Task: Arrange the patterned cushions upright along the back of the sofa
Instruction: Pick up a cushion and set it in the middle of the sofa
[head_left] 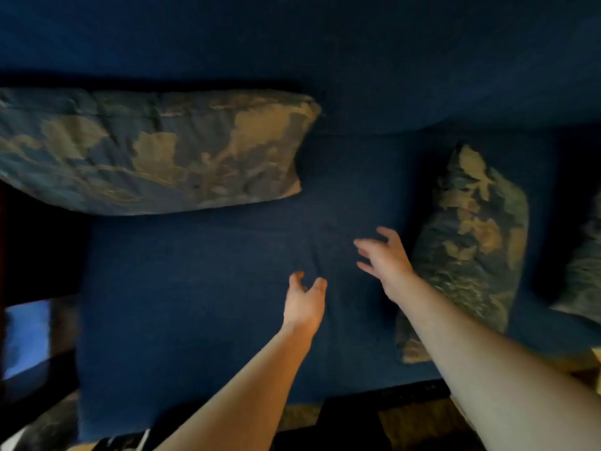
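Note:
A large blue-and-tan patterned cushion [153, 151] stands against the dark blue sofa back [325, 43] on the left. A second patterned cushion [471, 242] lies on the blue seat [195, 304] at the right, its long side running front to back. The edge of a third patterned cushion [585, 265] shows at the far right. My left hand [305, 301] hovers over the middle of the seat, fingers apart and empty. My right hand [383, 258] is open too, just left of the second cushion, not touching it.
The sofa's front edge runs along the bottom, with a dark floor and a tan rug patch [299, 415] below. A bright bluish surface [26, 336] sits beyond the sofa's left end.

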